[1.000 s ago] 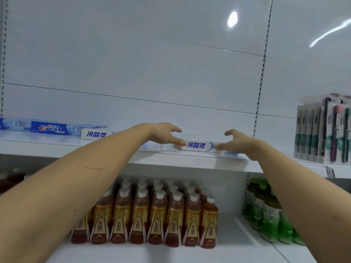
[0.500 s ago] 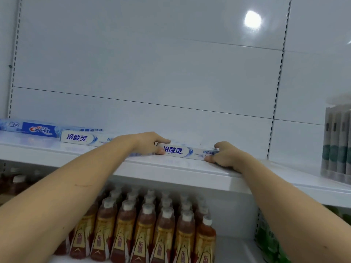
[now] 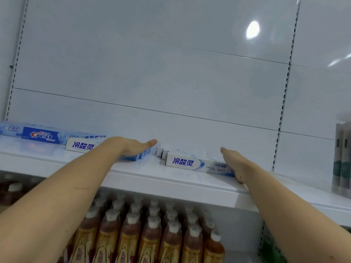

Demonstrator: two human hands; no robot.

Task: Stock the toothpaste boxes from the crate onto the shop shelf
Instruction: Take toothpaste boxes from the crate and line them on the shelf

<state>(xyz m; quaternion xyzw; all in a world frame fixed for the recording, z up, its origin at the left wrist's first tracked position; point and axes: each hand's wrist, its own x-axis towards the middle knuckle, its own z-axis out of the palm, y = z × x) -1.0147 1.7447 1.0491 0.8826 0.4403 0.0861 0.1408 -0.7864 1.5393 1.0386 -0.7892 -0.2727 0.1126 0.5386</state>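
White-and-blue toothpaste boxes lie lengthwise on the white shop shelf [image 3: 152, 179]. A row of them [image 3: 193, 163] sits at the middle, several deep, with my right hand [image 3: 232, 162] held flat against its right end, fingers stretched toward the back. My left hand [image 3: 133, 147] lies flat, fingers straight, along the right end of another row of boxes [image 3: 80, 146] to the left. A small gap separates the two rows. A blue Crest box [image 3: 40, 134] lies further left. The crate is out of view.
Brown tea bottles [image 3: 150, 236] fill the shelf below. Green bottles [image 3: 269, 245] stand at the lower right. Packaged toothbrushes [image 3: 342, 158] stand on the shelf at the far right. The white back panel rises behind the boxes.
Both hands have opened from curled grips to flat, straight fingers. My left hand has moved off the middle box onto the left row, and a gap now shows between the rows.
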